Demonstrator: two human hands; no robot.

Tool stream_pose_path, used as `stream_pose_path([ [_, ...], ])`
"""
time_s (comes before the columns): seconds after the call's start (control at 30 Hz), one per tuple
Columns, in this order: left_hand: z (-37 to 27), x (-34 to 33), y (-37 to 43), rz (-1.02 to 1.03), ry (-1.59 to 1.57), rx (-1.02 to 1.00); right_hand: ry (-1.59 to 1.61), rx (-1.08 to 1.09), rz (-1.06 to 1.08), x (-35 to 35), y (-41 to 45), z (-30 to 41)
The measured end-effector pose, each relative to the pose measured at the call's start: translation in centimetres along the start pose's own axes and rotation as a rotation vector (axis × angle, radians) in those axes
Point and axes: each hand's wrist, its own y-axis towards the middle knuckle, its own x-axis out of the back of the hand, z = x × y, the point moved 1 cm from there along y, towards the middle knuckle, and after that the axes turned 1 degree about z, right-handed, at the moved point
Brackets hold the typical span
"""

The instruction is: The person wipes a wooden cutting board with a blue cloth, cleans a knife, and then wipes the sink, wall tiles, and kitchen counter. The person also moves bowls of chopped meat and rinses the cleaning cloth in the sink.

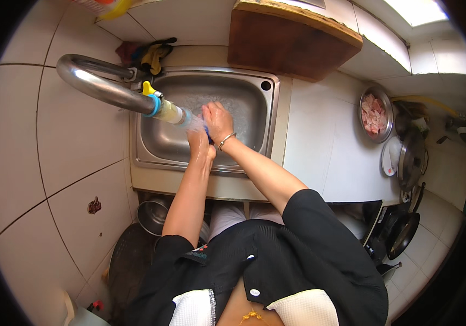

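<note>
Over the stainless steel sink [249, 110], my left hand [200, 140] and my right hand [218, 120] are close together under water running from the faucet [106, 91]. A small blue object [208, 134] shows between them; what it is cannot be made out, nor which hand bears it. The right hand's fingers are curled, and a bracelet [227, 141] circles that wrist. Falling water partly hides the left hand's fingers. The faucet's end carries a clear filter nozzle [169, 112] with blue rings and a yellow lever. Water splashes on the sink bottom.
A thick wooden cutting board [286, 45] leans at the wall behind the sink. On the right counter stand a metal bowl of raw meat [373, 114], a white dish [389, 157] and a lidded pan [411, 161]. Cloths [153, 57] hang behind the faucet. A tiled wall is at left.
</note>
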Motion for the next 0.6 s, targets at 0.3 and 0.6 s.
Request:
stream_pose_path([
  [0.3,3.2,4.9,3.3,-0.007,0.141,-0.061,0.098,-0.225,0.212,-0.8,-2.7,-1.3],
  [0.6,1.6,5.3,2.5,0.039,-0.547,0.236,0.147,0.278,0.433,2.1,-4.2,-1.4],
])
